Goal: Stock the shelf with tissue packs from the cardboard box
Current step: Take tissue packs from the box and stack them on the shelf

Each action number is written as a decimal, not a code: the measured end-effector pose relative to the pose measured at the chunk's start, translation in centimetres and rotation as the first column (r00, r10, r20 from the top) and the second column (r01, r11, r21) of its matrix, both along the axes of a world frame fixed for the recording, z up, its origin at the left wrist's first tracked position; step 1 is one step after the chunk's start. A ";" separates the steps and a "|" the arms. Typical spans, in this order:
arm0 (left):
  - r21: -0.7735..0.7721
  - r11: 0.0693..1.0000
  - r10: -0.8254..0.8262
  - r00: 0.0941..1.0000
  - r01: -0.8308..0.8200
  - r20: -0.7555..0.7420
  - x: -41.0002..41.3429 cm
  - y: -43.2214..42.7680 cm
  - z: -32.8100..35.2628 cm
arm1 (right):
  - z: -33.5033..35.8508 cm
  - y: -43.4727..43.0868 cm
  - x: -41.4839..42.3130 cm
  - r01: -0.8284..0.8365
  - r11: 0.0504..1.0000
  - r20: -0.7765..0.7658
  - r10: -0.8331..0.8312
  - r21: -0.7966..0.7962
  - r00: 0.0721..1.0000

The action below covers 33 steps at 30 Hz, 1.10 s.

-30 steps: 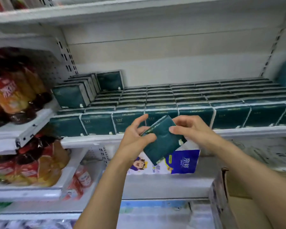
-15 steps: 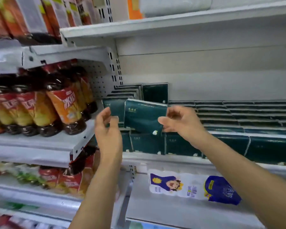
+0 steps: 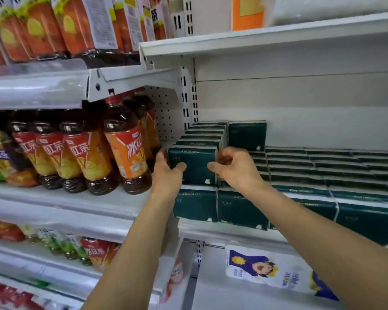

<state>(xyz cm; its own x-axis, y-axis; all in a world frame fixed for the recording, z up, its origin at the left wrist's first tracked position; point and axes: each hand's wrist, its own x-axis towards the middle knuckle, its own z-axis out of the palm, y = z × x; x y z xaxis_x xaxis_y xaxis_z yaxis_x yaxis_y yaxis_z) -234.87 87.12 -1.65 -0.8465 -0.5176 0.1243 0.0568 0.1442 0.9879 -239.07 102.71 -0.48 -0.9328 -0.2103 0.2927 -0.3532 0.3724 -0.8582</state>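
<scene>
A dark green tissue pack (image 3: 194, 163) stands upright at the front of the left-hand upper row, on top of the bottom layer of packs. My left hand (image 3: 166, 173) grips its left edge, thumb on the front face. My right hand (image 3: 234, 168) holds its right edge with curled fingers. Behind it stand several more upright packs (image 3: 205, 133) and one further pack (image 3: 246, 135) at the back. A low layer of green packs (image 3: 323, 168) covers the white shelf (image 3: 222, 231) to the right. The cardboard box is out of view.
Bottles of iced tea (image 3: 123, 151) fill the neighbouring shelf on the left, close to my left hand. The upper shelf board (image 3: 255, 41) hangs above. A white and blue tissue bag (image 3: 267, 268) lies on the lower shelf. Space above the low layer to the right is open.
Both hands carried the green pack up and leftward from in front of the shelf and set it upright at the front of the upper left row. The view shifted left and closer.
</scene>
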 end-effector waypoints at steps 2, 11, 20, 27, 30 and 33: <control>-0.009 1.000 -0.006 0.999 0.006 0.039 -0.5 -0.4 -0.4 | -0.1 -0.2 -0.2 0.027 0.999 -0.016 -0.026 0.023 1.000; -0.033 0.998 -0.046 0.999 0.046 -0.003 -0.9 -0.4 -0.9 | 0.0 -0.5 0.4 0.123 0.985 -0.056 -0.117 0.124 0.992; -0.082 0.996 -0.025 1.000 0.024 -0.011 -0.4 -0.5 -0.9 | 0.0 -0.2 1.3 0.133 0.985 -0.067 -0.127 0.106 0.990; -0.228 0.963 0.125 0.989 -0.141 -0.084 1.6 0.8 -0.3 | -0.5 1.4 2.1 0.105 0.994 -0.079 -0.102 0.042 0.992; -0.282 0.927 0.175 0.951 -0.246 -0.253 3.7 3.0 -0.2 | -0.7 3.5 3.0 0.091 0.995 -0.111 -0.096 -0.051 0.989; -0.287 0.941 0.083 0.944 -0.179 -0.319 5.5 6.4 -0.2 | -1.2 6.4 3.7 0.075 0.987 -0.158 -0.097 -0.142 0.983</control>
<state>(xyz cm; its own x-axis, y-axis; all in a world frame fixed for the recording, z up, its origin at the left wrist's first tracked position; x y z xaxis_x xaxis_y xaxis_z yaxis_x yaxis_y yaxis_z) -229.34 93.55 -1.87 -0.6720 -0.5164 0.5308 0.3010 0.4645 0.8329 -235.33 109.16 -1.67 -0.8828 -0.0796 0.4630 -0.4647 0.2923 -0.8358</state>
